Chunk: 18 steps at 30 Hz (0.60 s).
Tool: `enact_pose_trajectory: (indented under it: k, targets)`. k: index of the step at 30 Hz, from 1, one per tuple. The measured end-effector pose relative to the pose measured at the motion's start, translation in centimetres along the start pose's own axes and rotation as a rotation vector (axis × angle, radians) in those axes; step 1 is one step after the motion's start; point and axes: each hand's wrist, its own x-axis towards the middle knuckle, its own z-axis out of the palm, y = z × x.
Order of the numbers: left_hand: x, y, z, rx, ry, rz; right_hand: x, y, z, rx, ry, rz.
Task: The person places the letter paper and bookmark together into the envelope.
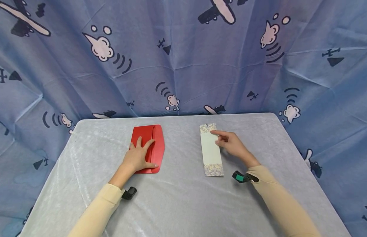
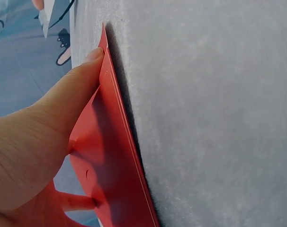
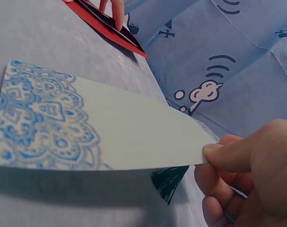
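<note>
On the left part of the table lies a red envelope (image 1: 143,131), its flap unfolded toward the right. My left hand (image 1: 136,159) rests on it with fingers spread; in the left wrist view the thumb (image 2: 82,78) presses near the envelope's edge. To the right, a long pale bookmark (image 1: 211,149) with patterned ends is pinched at its upper right side by my right hand (image 1: 232,144). The right wrist view shows the bookmark's blue lace-like pattern (image 3: 44,118) and its near end raised off the table. A dark green tassel (image 3: 169,184) hangs beneath it, hidden in the head view.
Both things are on a table with a light grey cloth (image 1: 180,200). A blue curtain (image 1: 183,75) printed with planes and clouds hangs behind the table's far edge. Each wrist wears a dark band, the right one (image 1: 245,177) with a green patch.
</note>
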Motion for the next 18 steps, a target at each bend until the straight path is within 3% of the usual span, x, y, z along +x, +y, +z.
enact_pose_trajectory:
  k: [18]
  targets:
    - [0.1, -0.1, 0.1, 0.009, 0.0, -0.003, 1.5, -2.1, 2.3, 0.049, -0.016, -0.037]
